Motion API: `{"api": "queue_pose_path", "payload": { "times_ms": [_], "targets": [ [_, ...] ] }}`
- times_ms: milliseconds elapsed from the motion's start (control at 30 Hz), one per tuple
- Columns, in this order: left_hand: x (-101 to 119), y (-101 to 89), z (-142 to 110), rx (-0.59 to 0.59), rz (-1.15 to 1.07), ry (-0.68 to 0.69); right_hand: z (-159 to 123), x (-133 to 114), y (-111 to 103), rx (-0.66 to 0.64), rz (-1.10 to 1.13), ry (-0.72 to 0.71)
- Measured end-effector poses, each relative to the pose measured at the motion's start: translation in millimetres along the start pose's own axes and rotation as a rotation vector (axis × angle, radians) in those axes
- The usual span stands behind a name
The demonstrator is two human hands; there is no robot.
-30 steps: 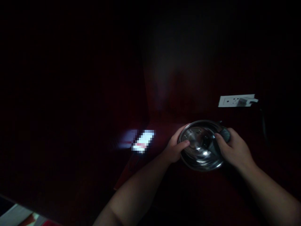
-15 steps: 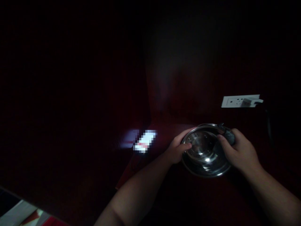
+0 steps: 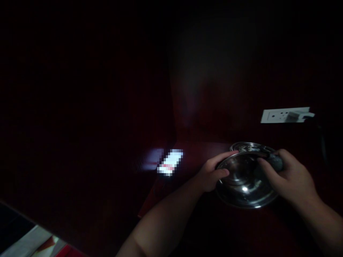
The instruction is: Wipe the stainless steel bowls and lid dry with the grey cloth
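Observation:
A shiny stainless steel bowl (image 3: 243, 194) is tilted so its inside faces me, at the lower right of the head view. My left hand (image 3: 215, 173) grips its left rim, thumb inside and fingers behind the wall. At the right rim, my right hand (image 3: 291, 175) is closed around a dark grey, textured cloth or pad (image 3: 275, 161), which touches the bowl's rim. Poor light hides what exactly the pad is. Just behind stands a second metal bowl (image 3: 235, 146), partly covered by the first; its contents cannot be made out.
A lit phone (image 3: 170, 162), its screen pixelated, lies left of the bowls on a dark red surface (image 3: 200, 150). On the back wall is a white socket panel (image 3: 273, 116) with a plug (image 3: 302, 116) and a dark cord. Pale and red items show at lower left.
The held bowl has tipped and come lower, revealing more of the second bowl behind it. Both hands stay on the bowl and pad. The whole view has shifted slightly.

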State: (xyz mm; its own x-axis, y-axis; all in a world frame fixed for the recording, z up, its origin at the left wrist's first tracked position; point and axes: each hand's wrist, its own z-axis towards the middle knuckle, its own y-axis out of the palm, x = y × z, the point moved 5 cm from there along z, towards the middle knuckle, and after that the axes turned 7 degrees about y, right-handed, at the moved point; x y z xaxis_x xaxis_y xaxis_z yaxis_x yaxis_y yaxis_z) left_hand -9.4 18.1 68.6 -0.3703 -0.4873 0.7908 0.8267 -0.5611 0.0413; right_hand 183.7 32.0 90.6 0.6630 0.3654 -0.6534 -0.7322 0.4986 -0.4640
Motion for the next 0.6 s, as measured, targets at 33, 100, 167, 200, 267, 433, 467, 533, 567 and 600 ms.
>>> {"api": "queue_pose_path", "payload": {
  "times_ms": [33,100,167,200,267,433,467,533,567,600],
  "targets": [
    [0,0.6,0,-0.006,-0.001,-0.004,0,0,0,0.000,-0.001,-0.009],
    [0,1.6,-1,-0.014,0.001,-0.012,0,0,-1,-0.012,-0.003,-0.052],
    [-1,2.4,-1,-0.021,0.003,-0.020,1,-2,-1,-0.036,-0.001,-0.119],
    [-1,2.9,-1,-0.026,0.003,-0.024,1,-2,-2,-0.043,0.001,-0.149],
    [-2,3.7,-2,-0.035,0.000,-0.033,1,-3,-2,-0.059,0.011,-0.175],
    [1,5.7,-2,-0.053,0.001,-0.032,0,-4,-3,-0.031,0.043,-0.147],
    [2,6.0,-2,-0.052,0.003,-0.021,-1,-3,-3,-0.018,0.060,-0.128],
    [3,6.0,-1,-0.038,-0.014,0.005,-2,1,-4,0.005,0.084,-0.056],
    [3,5.6,-1,-0.024,-0.031,0.020,-2,4,-4,0.017,0.089,-0.009],
    [3,4.8,-1,-0.004,-0.048,0.039,-2,7,-5,0.032,0.092,0.042]
  ]
}}
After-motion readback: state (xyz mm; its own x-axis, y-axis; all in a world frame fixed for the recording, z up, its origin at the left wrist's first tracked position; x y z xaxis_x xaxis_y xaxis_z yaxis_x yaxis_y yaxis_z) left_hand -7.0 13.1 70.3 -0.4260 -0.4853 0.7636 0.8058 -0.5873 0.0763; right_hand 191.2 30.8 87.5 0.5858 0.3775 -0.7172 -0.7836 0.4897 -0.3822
